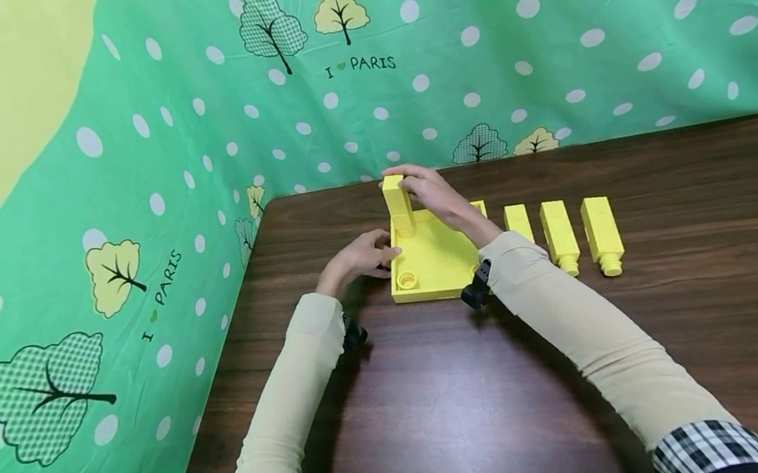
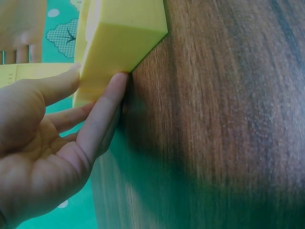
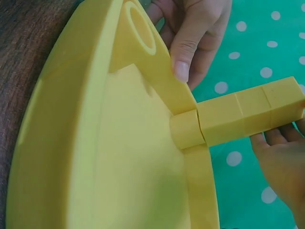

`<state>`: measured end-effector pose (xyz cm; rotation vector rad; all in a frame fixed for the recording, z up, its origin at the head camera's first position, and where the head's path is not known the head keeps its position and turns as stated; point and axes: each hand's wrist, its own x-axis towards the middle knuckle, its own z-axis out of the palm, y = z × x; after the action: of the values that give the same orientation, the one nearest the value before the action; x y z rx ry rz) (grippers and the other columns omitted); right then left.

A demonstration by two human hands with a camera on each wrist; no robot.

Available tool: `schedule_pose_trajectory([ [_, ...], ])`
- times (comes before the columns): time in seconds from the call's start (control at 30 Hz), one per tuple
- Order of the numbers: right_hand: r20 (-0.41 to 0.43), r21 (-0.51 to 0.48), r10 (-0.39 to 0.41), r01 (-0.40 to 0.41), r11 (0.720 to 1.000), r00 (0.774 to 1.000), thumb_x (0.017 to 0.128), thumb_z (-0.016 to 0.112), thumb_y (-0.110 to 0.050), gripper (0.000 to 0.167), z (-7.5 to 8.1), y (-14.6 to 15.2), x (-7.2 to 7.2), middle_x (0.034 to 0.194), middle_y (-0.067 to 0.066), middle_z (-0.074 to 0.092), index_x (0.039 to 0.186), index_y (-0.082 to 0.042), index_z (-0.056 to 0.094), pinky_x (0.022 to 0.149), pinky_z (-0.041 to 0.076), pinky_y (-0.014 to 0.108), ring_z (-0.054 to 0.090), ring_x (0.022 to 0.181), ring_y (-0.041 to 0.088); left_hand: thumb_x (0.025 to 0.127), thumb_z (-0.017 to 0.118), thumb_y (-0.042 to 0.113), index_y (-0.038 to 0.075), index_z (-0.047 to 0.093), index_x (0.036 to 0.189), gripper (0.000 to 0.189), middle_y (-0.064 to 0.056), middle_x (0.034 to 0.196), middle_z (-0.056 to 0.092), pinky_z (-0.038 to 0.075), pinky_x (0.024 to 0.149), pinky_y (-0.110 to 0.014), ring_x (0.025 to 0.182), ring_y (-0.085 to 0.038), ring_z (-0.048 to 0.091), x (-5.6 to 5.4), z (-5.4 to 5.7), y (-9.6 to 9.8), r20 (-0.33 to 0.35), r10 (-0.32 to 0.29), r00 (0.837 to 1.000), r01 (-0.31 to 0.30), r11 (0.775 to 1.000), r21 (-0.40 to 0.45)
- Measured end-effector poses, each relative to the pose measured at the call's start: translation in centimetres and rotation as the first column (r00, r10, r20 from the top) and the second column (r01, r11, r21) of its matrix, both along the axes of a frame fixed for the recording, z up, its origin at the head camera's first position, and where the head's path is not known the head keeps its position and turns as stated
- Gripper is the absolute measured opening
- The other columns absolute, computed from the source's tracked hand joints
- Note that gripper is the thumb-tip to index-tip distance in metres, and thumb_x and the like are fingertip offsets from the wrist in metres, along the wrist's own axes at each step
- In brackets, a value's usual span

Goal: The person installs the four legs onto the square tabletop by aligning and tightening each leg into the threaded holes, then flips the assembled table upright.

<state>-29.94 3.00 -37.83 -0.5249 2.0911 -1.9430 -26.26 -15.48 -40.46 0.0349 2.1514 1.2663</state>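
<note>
A shallow yellow square base (image 1: pixel 439 260) with a raised rim lies on the table. Upright at its far left corner is a yellow square leg (image 1: pixel 398 203), its round end down at the corner socket. My right hand (image 1: pixel 438 194) grips this leg near the top; in the right wrist view its fingers lie against the leg's outer end. On the base's left side, my left hand (image 1: pixel 362 257) pinches the edge, thumb over the rim and fingers against the outer wall (image 2: pixel 121 47). A round socket (image 1: pixel 407 280) shows in the near left corner. My right forearm hides part of the base's right side.
Three more yellow legs (image 1: pixel 558 231) lie in a row right of the base, the nearest partly behind my right sleeve. The dark wooden table (image 1: pixel 439 406) meets a green dotted cloth (image 1: pixel 336 137) at its back and left.
</note>
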Motion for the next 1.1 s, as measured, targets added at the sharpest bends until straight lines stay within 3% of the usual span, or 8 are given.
schedule_pose_trajectory([
  [0.37, 0.021, -0.044, 0.04, -0.039, 0.998, 0.999, 0.101, 0.041, -0.011, 0.039, 0.22, -0.01, 0.08, 0.146, 0.012, 0.04, 0.139, -0.002, 0.046, 0.116, 0.028, 0.042, 0.045, 0.128, 0.026, 0.1, 0.052, 0.021, 0.006, 0.034, 0.144, 0.051, -0.017, 0.119, 0.051, 0.057, 0.084, -0.037, 0.101, -0.027, 0.059, 0.11, 0.03, 0.02, -0.01, -0.005, 1.0, 0.005, 1.0, -0.016],
  [0.73, 0.03, -0.078, -0.001, 0.003, 0.997, 1.0, 0.1, 0.046, -0.015, 0.036, 0.02, 0.04, 0.33, 0.139, 0.009, 0.044, 0.135, -0.006, 0.049, 0.116, 0.028, 0.04, 0.046, 0.126, 0.024, 0.099, 0.054, 0.021, 0.005, 0.034, 0.144, 0.052, -0.017, 0.12, 0.051, 0.056, 0.088, -0.038, 0.103, -0.027, 0.058, 0.23, 0.07, 0.05, -0.002, 0.003, 1.0, -0.003, 1.0, -0.017],
  [1.1, -0.011, -0.063, -0.056, 0.055, 0.996, 0.998, 0.097, 0.056, -0.021, 0.039, -0.33, -0.25, 0.36, 0.117, 0.004, 0.052, 0.132, -0.003, 0.049, 0.095, 0.045, 0.042, 0.052, 0.105, 0.02, 0.099, 0.053, 0.021, 0.006, 0.035, 0.144, 0.05, -0.016, 0.117, 0.052, 0.057, 0.085, -0.037, 0.101, -0.026, 0.059, 0.22, 0.12, 0.03, -0.013, -0.001, 1.0, 0.001, 1.0, -0.013],
])
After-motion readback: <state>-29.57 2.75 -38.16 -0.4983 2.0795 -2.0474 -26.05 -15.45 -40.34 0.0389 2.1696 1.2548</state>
